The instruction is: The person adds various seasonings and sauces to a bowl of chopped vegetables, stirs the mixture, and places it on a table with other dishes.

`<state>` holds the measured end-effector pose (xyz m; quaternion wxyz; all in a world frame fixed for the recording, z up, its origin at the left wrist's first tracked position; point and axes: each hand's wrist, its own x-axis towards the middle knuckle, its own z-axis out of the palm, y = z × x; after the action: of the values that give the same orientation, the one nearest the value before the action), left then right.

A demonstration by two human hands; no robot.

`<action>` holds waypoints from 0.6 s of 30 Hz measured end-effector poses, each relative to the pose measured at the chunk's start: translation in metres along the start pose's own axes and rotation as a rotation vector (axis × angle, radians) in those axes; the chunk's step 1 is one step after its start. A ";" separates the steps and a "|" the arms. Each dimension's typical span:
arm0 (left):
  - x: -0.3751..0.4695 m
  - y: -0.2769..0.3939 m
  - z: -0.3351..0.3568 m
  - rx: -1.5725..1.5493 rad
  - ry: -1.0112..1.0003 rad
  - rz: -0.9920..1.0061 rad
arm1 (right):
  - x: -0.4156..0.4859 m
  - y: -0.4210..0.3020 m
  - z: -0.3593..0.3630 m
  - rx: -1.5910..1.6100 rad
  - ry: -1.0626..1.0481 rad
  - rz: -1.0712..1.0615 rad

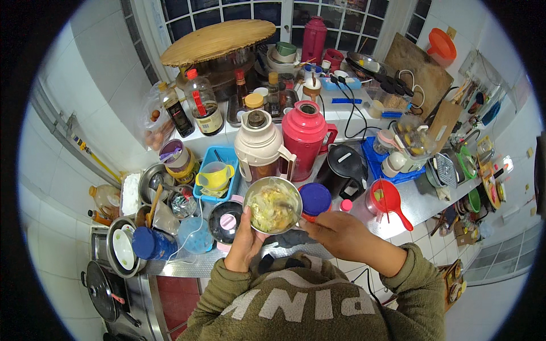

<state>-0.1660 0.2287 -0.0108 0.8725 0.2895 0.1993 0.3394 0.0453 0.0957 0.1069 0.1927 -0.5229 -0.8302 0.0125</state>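
Observation:
A metal bowl (254, 183) of shredded pale green and yellow food (273, 205) is in front of my chest. Around its lower left side my left hand (246, 238) holds it, thumb up along the wall. My right hand (337, 232) grips the handle of a metal utensil (294, 212), whose far end lies in the food; its tip is hidden. Just behind the bowl stand a cream thermos flask (258, 143) and a red thermos flask (302, 140). A jar with a blue lid (315, 199) is to the bowl's right, and a small lidded pot (226, 221) to its left.
A black electric kettle (343, 166) and a red strainer (386, 198) stand right of the flasks. Leftward are a blue basket (217, 157), metal bowls (143, 266) and a lidded pan (101, 290) on the stove. Bottles line the back ledge, where black cables (353, 115) hang down.

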 end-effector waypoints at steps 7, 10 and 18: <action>-0.003 -0.009 0.011 0.018 -0.003 0.121 | 0.012 0.000 0.023 0.055 0.225 0.209; 0.004 -0.011 0.013 0.014 0.015 0.134 | 0.008 0.013 0.057 0.967 0.340 0.659; 0.006 -0.006 0.002 0.120 -0.009 0.050 | 0.002 0.023 0.066 1.437 0.303 0.797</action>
<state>-0.1578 0.2287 -0.0138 0.8459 0.3476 0.2080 0.3470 0.0427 0.1196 0.0410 0.5699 -0.5231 -0.3382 0.5359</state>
